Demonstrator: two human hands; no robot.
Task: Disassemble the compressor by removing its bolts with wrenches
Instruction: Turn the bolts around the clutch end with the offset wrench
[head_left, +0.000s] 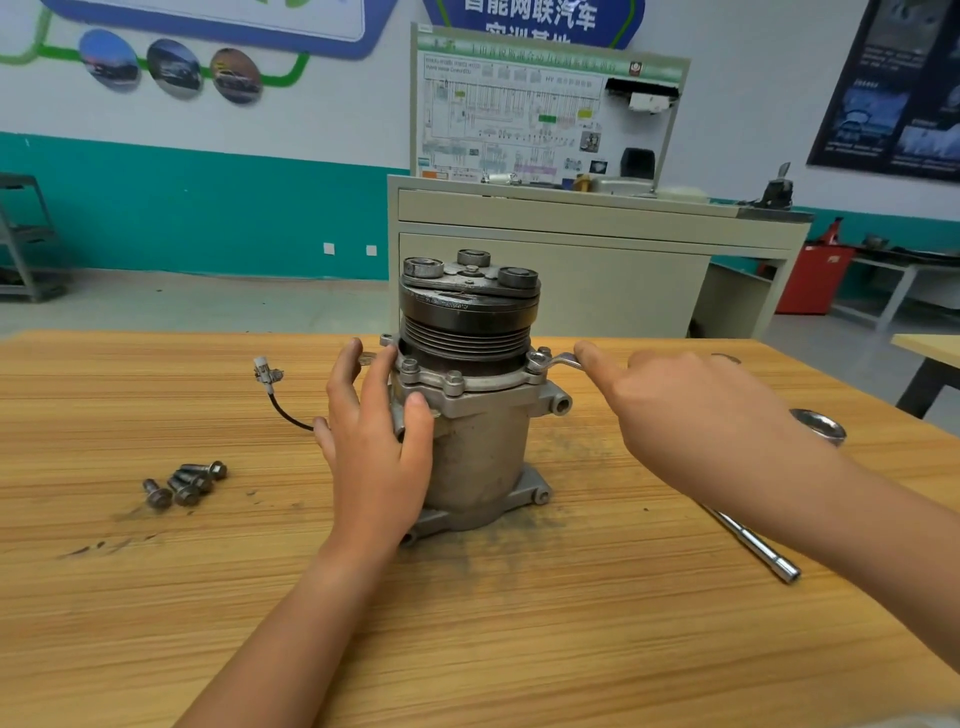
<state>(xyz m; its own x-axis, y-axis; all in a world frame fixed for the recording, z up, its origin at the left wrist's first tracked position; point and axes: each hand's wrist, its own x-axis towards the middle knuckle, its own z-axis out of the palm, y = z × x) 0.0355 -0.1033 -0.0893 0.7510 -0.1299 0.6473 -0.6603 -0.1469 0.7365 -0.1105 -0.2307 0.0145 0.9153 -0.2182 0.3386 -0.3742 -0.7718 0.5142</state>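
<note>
1. The wood-grain tabotop is wrong to call bare: the wood-grain tabletop carries everything, smudged with dark grime around the work.
2. The grey cast-metal compressor with its black ribbed pulley stands upright mid-tabletop, still in one piece; the flange under the pulley keeps several bolts seated, so I'd judge the job partly done.
3. The left hand lies spread against the housing's left side, bracing it, its grip loose around the body.
4. The right hand pushes on the handle of the slim steel wrench with fingers extended, not closed; the wrench head sits on a right-side flange bolt.
5. A long chrome extension bar lies idle at right.
6. Four loose grey flanged bolts lie together at left, already out.
</note>
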